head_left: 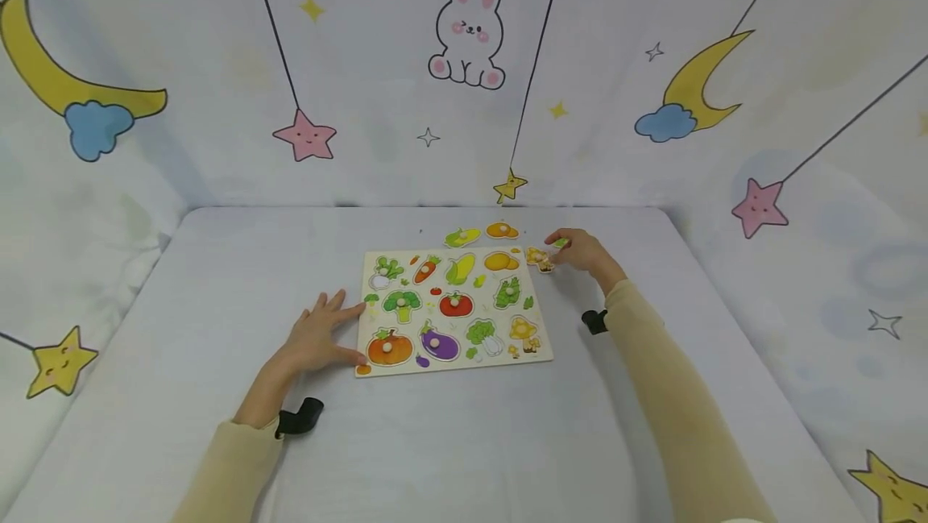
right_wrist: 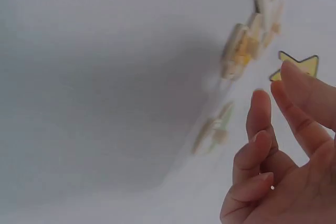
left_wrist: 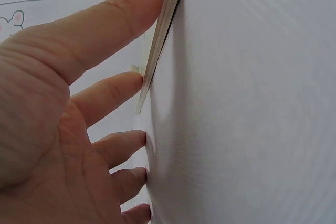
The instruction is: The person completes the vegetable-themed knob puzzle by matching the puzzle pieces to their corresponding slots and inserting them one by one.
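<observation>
A wooden vegetable puzzle board (head_left: 474, 329) lies on the white table. My left hand (head_left: 319, 336) is spread at its left side; in the left wrist view the thumb (left_wrist: 105, 27) and index finger (left_wrist: 113, 94) touch the board's edge (left_wrist: 153, 61). My right hand (head_left: 582, 253) hovers by the board's far right corner, fingers loosely bent with nothing between them. Close to it are a mushroom piece (head_left: 540, 260) against the board's edge and a green piece (head_left: 561, 243), partly hidden by the fingers. In the right wrist view, the mushroom piece (right_wrist: 239, 51) and green piece (right_wrist: 212, 132) look blurred.
A corn piece (head_left: 462, 238) and a potato piece (head_left: 502, 230) lie behind the board. Knobbed pieces, including a pumpkin (head_left: 390, 352), an eggplant (head_left: 439, 346) and a tomato (head_left: 456, 308), sit in the board. A patterned cloth (head_left: 391, 56) hangs behind the table.
</observation>
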Available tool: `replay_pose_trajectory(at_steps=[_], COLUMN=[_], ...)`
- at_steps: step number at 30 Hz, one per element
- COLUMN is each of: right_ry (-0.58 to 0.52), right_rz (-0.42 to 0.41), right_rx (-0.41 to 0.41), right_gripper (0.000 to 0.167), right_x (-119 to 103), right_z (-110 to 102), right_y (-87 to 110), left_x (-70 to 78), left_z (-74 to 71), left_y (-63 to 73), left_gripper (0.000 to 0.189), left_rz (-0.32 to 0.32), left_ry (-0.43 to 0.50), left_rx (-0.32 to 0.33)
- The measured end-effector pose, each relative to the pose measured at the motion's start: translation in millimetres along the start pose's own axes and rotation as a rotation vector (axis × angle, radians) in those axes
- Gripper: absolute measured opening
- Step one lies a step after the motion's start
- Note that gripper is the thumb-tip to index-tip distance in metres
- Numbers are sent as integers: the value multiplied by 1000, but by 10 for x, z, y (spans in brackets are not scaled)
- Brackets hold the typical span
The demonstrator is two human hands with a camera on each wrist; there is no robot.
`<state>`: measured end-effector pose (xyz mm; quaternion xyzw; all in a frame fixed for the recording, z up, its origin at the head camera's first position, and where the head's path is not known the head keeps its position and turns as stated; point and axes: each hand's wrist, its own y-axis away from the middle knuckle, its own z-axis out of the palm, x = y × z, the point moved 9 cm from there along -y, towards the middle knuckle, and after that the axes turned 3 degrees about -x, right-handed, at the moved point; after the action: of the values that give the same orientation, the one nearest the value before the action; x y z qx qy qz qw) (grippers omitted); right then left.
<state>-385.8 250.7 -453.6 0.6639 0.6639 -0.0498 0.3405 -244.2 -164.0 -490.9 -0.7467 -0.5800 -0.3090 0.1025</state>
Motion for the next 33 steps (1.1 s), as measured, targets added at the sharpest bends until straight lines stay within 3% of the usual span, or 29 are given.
replay_pose_trajectory(at_steps=[3,14,21,27,33], right_ry=[4,-2,51,69,21], right_rz=[20,15,-20,-18,-65], right_rx=[-38,-2,25,24,34], right_gripper=[41,28,19,18,21], right_x=[59,61,-82,-56,-109], right_z=[86,237,224,225,142], right_y=[-65,-297,-265,-272,-47], left_x=[-12,-21,-18,-48,-41], left_z=[2,24,-3,15,7], left_y=[15,33,21,1,-12], left_gripper=[95,94,94,95,95], left_rz=[2,-2,3,8,4], left_ry=[2,23,7,5,-1], left_rx=[-1,0,5,6,0])
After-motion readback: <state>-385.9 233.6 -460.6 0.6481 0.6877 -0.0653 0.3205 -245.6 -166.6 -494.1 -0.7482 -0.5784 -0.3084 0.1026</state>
